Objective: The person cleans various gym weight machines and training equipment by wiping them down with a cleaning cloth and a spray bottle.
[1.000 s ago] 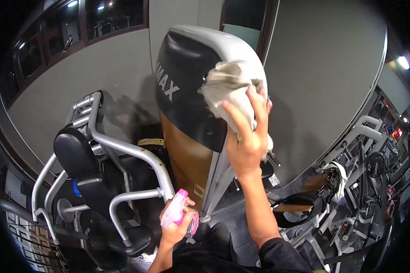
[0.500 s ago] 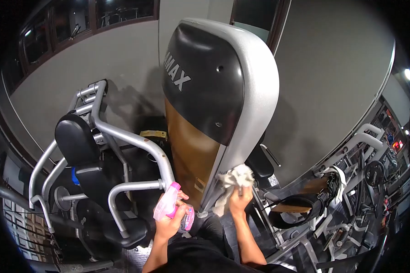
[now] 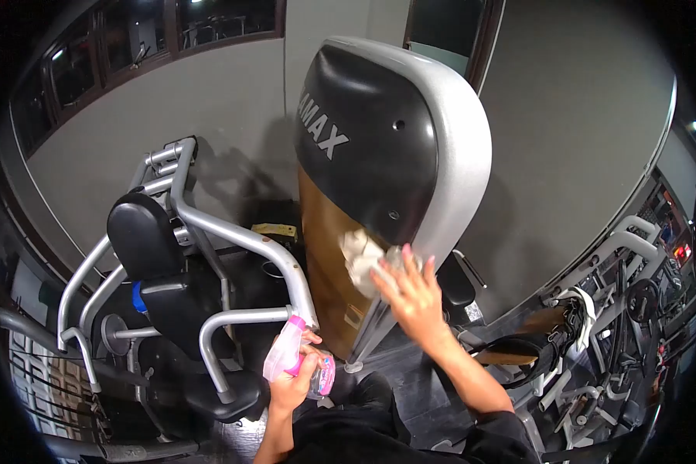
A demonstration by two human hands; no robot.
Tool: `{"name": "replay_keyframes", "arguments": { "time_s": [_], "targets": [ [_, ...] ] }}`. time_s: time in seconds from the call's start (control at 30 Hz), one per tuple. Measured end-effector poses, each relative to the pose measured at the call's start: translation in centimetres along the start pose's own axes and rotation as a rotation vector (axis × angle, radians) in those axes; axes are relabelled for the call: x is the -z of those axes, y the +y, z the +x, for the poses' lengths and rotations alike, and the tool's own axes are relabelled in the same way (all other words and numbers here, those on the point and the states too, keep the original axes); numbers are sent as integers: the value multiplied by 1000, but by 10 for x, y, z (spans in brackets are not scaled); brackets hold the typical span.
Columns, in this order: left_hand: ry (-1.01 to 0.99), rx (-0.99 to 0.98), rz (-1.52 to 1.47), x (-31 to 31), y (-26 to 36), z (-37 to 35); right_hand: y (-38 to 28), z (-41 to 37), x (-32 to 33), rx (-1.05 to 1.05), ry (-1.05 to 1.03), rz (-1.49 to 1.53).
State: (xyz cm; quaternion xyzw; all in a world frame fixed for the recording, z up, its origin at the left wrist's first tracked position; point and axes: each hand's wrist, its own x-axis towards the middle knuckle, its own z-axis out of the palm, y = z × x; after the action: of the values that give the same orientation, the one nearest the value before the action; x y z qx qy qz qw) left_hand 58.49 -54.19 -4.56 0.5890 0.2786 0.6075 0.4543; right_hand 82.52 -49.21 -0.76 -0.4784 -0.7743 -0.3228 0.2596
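Note:
My left hand (image 3: 294, 383) is wrapped round a spray bottle (image 3: 284, 349) with a clear and pink head and a pink label on its body. It is low in the view, beside the grey tube of the seat frame. A crumpled whitish cloth (image 3: 360, 263) lies under the stretched fingers of my right hand (image 3: 416, 303), which keeps it against the tall machine housing (image 3: 462, 147). The cloth is at the brownish lower panel (image 3: 329, 247), just below the black cover with the "MAX" lettering. Motion blurs the cloth's edges.
A seat with a black backrest (image 3: 141, 236) and silver tubes (image 3: 243, 241) stands at the left. Several more gym machines and a white cloth-like item (image 3: 584, 317) are at the right. Grey walls (image 3: 572, 139) stand behind the housing.
My right hand has moved up and onto the front panel with the cloth, its fingers now stretched rather than bunched. The left hand still holds the bottle. The view has shifted slightly.

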Motion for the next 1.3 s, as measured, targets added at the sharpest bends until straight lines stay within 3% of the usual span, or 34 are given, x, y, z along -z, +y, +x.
{"name": "replay_keyframes", "arguments": {
  "time_s": [0.17, 0.23, 0.37, 0.43, 0.5, 0.53, 0.63, 0.77, 0.9, 1.0, 1.07, 1.17, 1.23, 1.3],
  "targets": [
    [50, 106, -20, 12, 0, -7, -21, -83, -43, 108, -404, 165],
    [116, 48, -73, 10, 3, -4, -23, -77, -39, 130, -420, 192],
    [57, 41, -54, 10, 0, -4, -12, -22, 9, 138, -126, 278],
    [66, 79, -103, 4, 4, -3, 0, -3, 16, 107, 87, 114],
    [40, 79, -100, 1, 8, -1, 6, 22, 28, 44, 158, -117],
    [-36, -15, -18, 7, -5, -3, 5, 32, 29, 27, 115, -203],
    [-85, -4, 4, 8, -9, -7, -1, 19, 2, 101, -28, -214],
    [5, 118, -182, 3, 4, -14, -8, -39, -30, 285, -367, -102],
    [-64, -35, 10, 15, -8, -15, -31, -68, -57, 209, -420, 77],
    [-16, 0, -26, 14, -3, -17, -39, -68, -56, 213, -528, 145],
    [-48, -8, 7, 14, -3, -17, -42, -51, -36, 6, -685, 381],
    [-133, 27, -4, 2, 16, -14, -31, -12, 13, -137, -664, 475],
    [-219, 33, -69, -4, 26, -10, -16, 12, 39, -186, -399, 565],
    [-292, -17, -20, -5, 30, -2, 6, 54, 98, -353, -604, 466]
  ]
}}
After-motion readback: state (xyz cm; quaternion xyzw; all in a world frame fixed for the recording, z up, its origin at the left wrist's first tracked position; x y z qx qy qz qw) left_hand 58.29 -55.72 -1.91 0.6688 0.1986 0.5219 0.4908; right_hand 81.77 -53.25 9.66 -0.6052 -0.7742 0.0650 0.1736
